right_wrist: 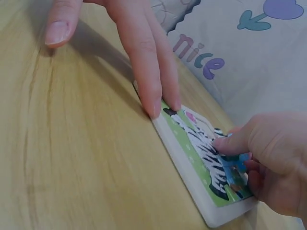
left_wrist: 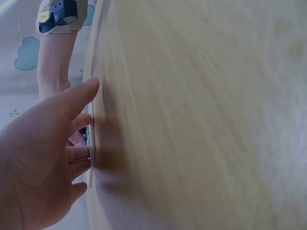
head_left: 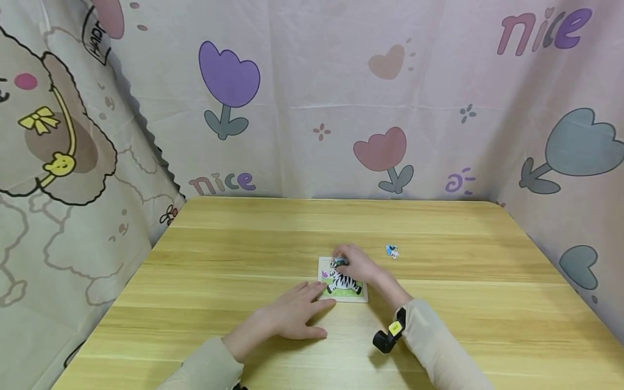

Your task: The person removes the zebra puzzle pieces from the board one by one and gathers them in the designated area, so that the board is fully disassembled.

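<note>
Right hand (head_left: pixel 358 265) pinches a small puzzle piece (right_wrist: pixel 246 156) over the zebra puzzle board (right_wrist: pixel 198 189).
The piece, mostly hidden, sits between the right thumb and fingers, the board directly beneath them on the wooden surface (head_left: pixel 219 260); the left hand (head_left: pixel 294 311) has its fingers extended, holding nothing, with fingertips resting on the board's left side, and a loose piece (head_left: pixel 392 251) lies apart, to the right of the right fingers.

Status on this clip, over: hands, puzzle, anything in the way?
Left hand: fingertips on puzzle. Right hand: pinches held piece over it. Puzzle: on table, zebra showing. Loose piece: off right, not blocking.
</note>
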The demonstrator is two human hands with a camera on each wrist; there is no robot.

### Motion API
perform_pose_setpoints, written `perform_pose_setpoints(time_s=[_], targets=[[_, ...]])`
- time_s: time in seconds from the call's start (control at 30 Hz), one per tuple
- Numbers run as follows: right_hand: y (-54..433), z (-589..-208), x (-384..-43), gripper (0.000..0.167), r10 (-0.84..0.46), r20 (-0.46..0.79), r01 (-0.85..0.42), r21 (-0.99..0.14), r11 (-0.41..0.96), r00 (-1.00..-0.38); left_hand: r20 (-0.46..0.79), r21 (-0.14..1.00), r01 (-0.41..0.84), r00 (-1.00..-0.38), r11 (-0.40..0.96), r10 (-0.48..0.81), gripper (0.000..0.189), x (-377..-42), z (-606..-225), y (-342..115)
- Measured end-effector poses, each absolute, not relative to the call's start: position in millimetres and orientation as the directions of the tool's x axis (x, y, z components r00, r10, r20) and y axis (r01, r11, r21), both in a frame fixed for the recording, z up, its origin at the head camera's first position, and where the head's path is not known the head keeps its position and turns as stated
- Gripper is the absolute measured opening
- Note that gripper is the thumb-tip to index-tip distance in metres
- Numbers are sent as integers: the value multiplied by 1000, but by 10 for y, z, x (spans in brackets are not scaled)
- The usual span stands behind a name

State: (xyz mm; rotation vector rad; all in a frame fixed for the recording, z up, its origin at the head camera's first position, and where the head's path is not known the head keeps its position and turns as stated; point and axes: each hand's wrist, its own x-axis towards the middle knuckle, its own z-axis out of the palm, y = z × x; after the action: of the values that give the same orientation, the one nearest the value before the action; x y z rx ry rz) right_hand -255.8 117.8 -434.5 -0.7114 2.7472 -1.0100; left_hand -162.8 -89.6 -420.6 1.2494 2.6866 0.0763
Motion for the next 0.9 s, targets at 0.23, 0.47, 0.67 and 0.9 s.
perform_pose_setpoints(time_s=[0.23, 0.47, 0.67, 0.9], targets=[[1227, -4368, -2563, 18, -510, 102, -430, -689, 583, -854, -136, 118, 754, -632, 646, 763, 66, -1633, -4225, -898], [1225, -4359, -2556, 18, -524, 116, -463, -653, 600, -843, -133, 109, 756, -632, 645, 763, 67, -1634, -4220, -891], [1189, -4336, -2522, 19, -520, 115, -467, -631, 620, -846, -145, 116, 749, -637, 653, 757, 67, -1629, -4202, -888], [1161, -4326, -2514, 18, -503, 100, -445, -631, 635, -859, -140, 120, 747, -639, 654, 756, 67, -1626, -4199, -879]])
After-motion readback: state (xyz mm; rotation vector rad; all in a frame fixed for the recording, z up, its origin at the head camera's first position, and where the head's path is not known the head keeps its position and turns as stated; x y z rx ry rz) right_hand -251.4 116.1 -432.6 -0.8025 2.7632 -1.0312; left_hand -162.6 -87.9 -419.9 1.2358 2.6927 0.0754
